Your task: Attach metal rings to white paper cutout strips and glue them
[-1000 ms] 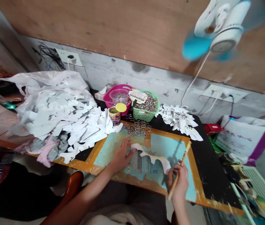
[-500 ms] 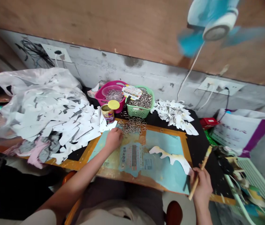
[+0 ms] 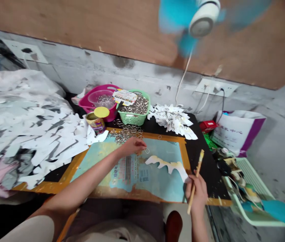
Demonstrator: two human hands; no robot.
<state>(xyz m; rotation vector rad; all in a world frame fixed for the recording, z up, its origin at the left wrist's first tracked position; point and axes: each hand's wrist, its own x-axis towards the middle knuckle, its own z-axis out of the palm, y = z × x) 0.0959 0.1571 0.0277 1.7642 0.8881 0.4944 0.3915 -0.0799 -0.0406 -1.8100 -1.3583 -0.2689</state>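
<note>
Two bare forearms reach forward over a bench with a black top [image 3: 209, 178]. The left grip [image 3: 132, 147] rests on a flat board edged in orange [image 3: 185, 158], its fingers drawn together. A thin wire ring [image 3: 146, 151] lies just past the fingertips; whether they have hold of it, I cannot tell.

The right grip [image 3: 198, 193] is closed around a long wooden-handled brush [image 3: 194, 178], which angles up and away from the person. Just ahead of this grip and touching distance from the brush, a wavy-edged white paper cut-out [image 3: 166, 165] lies flat on the board, between the two grips.

Straight ahead of the left grip, a loose heap of silver wire rings [image 3: 126, 132] sits at the board's far edge. Beyond it stand a green plastic basket full of rings [image 3: 134, 116] and a pink plastic basin [image 3: 88, 104]. A small printed tin with a yellow lid [image 3: 96, 121] stands nearby. A large pile of white cut-outs [image 3: 31, 134] spreads to the far left, and a smaller pile [image 3: 172, 118] lies ahead of the right grip.
</note>
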